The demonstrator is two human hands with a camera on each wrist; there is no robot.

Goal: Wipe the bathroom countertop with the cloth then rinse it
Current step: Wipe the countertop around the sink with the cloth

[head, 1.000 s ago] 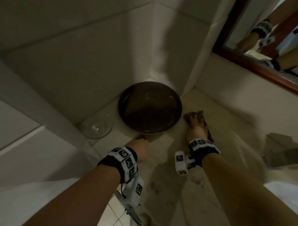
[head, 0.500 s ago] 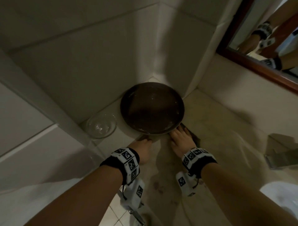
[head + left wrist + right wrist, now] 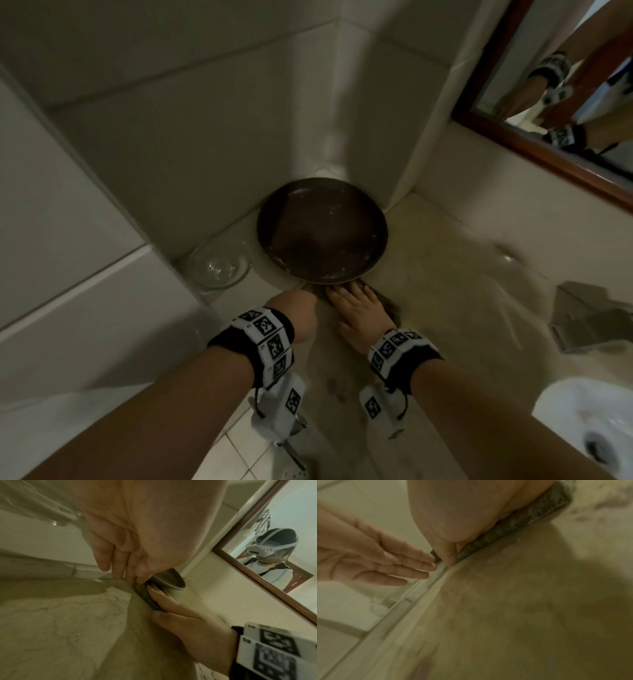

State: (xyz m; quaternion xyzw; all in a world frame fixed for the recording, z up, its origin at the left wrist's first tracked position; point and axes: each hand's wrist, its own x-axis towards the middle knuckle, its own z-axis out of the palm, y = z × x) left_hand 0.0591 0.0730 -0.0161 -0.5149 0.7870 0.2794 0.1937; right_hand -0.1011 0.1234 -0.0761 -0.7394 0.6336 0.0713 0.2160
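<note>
Right hand [image 3: 356, 315] flat, fingers straight, pressing cloth [image 3: 388, 305], its length toward dark pan [image 3: 322, 229]; left hand [image 3: 298, 315] open

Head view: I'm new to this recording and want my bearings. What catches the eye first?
A big dark round pan sits in the tiled corner of the countertop, with a clear glass bowl just to its left. Right in front of the pan, the right hand lies flat on a dark cloth, while the left hand reaches to the pan's near rim. A wood-framed mirror at upper right reflects both banded wrists.
</note>
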